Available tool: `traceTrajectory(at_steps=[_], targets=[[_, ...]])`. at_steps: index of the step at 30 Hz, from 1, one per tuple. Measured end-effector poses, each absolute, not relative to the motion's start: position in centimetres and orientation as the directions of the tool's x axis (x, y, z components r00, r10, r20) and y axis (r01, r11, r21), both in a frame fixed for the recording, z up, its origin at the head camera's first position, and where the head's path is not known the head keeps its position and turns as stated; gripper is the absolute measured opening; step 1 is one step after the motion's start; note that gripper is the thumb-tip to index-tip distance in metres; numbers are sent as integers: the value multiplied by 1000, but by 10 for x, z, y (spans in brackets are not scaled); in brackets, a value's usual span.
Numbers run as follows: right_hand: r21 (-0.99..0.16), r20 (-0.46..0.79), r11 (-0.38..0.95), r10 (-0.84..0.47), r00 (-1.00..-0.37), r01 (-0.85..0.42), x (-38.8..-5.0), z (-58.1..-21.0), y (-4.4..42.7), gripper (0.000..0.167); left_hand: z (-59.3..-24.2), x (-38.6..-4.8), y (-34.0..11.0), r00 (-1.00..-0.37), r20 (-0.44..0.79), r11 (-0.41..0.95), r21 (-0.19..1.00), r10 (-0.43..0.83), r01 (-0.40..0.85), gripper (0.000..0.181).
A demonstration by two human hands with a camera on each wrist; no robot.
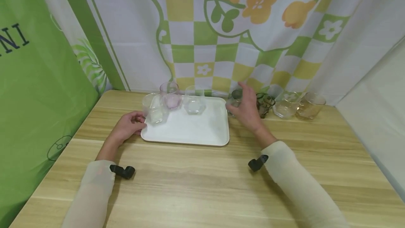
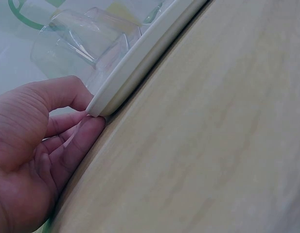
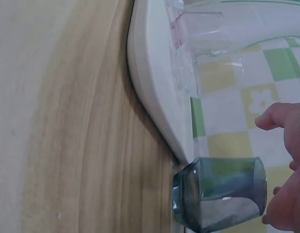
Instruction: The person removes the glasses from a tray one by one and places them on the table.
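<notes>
My left hand [image 1: 128,127] pinches the left edge of a white tray [image 1: 190,131]; in the left wrist view the thumb and a finger meet at the tray's rim [image 2: 140,63]. On the tray stand a clear glass [image 1: 155,110] near that hand, a pinkish glass [image 1: 170,96] behind it and another clear glass [image 1: 194,102]. My right hand [image 1: 248,110] is at a grey-blue glass [image 3: 222,194] just off the tray's right end. In the right wrist view its finger and thumb are spread apart beside the glass's mouth, not closed round it.
Right of the right hand, a dark patterned glass [image 1: 265,105], a clear glass [image 1: 285,105] and an amber glass [image 1: 310,106] stand in a row on the wooden table [image 1: 183,185]. A checked, flowered curtain [image 1: 205,31] hangs directly behind the table's back edge.
</notes>
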State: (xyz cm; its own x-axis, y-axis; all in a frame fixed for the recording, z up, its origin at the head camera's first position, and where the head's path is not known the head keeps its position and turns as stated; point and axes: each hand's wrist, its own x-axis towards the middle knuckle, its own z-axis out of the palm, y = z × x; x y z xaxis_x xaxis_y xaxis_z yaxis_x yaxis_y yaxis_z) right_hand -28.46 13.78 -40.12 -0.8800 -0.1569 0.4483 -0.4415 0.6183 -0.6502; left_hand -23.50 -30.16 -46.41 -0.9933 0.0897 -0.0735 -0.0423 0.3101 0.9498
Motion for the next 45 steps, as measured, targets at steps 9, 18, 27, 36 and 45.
traceTrajectory(at_steps=[9, 18, 27, 36, 45], targets=[[-618, 522, 588, -190, -831, -523, -280, -393, 121, 80, -463, -234, -302, -993, -73, 320, 946, 88, -41, 51], [-630, 447, 605, -229, -864, -487, -281, -393, 102, 79, -461, -233, -299, -994, -72, 322, 946, 84, -42, 50], [-640, 399, 611, -255, -881, -467, -284, -393, 86, 74, -460, -234, -299, -994, -68, 326, 945, 82, -38, 52], [-690, 332, 570, -298, -895, -446, -294, -405, 68, 79, -461, -233, -301, -994, -77, 329, 943, 79, -46, 51], [-789, 207, 510, -303, -930, -342, -299, -412, 54, 90, -463, -235, -302, -995, -65, 347, 937, 77, -34, 47]])
